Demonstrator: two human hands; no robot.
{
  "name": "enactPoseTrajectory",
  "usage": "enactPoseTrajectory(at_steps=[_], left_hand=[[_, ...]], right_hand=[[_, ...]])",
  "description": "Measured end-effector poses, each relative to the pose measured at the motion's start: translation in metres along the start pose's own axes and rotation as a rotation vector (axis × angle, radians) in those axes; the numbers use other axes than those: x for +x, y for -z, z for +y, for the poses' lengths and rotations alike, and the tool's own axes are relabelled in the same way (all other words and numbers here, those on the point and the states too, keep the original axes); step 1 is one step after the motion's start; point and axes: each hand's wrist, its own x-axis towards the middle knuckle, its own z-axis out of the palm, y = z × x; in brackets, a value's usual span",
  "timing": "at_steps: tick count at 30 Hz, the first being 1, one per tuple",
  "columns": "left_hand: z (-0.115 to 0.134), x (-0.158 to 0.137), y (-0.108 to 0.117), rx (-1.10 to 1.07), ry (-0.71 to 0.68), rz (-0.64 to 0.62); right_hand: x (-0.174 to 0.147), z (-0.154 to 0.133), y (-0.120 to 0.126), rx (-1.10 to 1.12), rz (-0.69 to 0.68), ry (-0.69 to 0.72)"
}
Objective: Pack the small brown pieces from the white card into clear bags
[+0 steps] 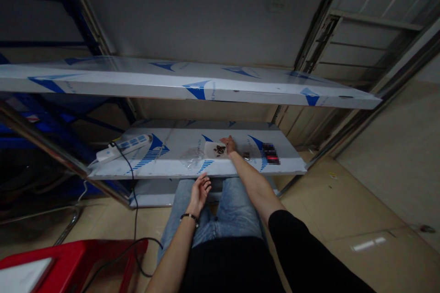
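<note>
On the lower shelf a small pile of dark brown pieces (pixel 220 149) lies on a white sheet or shallow tray (pixel 209 148); their kind is too small to make out. My right hand (pixel 228 143) rests at the right edge of the white piece, fingers stretched toward its far side, with nothing visible in them. Just before the shelf's front edge, above my lap, my left hand (pixel 201 190) hovers palm up with loosely bent fingers, apart and holding nothing. A crumpled clear plastic bag (pixel 191 158) lies left of the pile. Right of my right hand is another small clear bag (pixel 246 155).
A white power strip (pixel 123 147) with a black cable (pixel 134 201) sits at the shelf's left end. A blurred black and red item (pixel 271 154) lies at the right. The upper shelf (pixel 220 89) spans overhead. A red stool (pixel 79 261) stands lower left.
</note>
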Motion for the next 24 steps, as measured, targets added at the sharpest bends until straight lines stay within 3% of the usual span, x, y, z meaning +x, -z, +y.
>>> enactPoseTrajectory(at_steps=[4, 9, 18, 22, 24], left_hand=[[0.001, 0.0, -0.004, 0.023, 0.0, 0.012], [-0.002, 0.001, -0.01, 0.033, 0.003, 0.02], [0.001, -0.005, -0.006, 0.123, -0.007, -0.025], [0.001, -0.003, -0.007, 0.106, -0.009, -0.015], [0.0, -0.003, -0.008, 0.107, -0.003, -0.018]], right_hand=[[0.005, -0.034, 0.029, -0.078, 0.036, 0.102], [0.007, -0.07, 0.053, -0.069, 0.03, 0.039], [0.004, -0.017, 0.018, -0.146, -0.07, -0.121], [0.006, -0.015, 0.022, -0.166, -0.13, -0.125], [0.005, -0.017, 0.022, -0.116, -0.1, -0.052]])
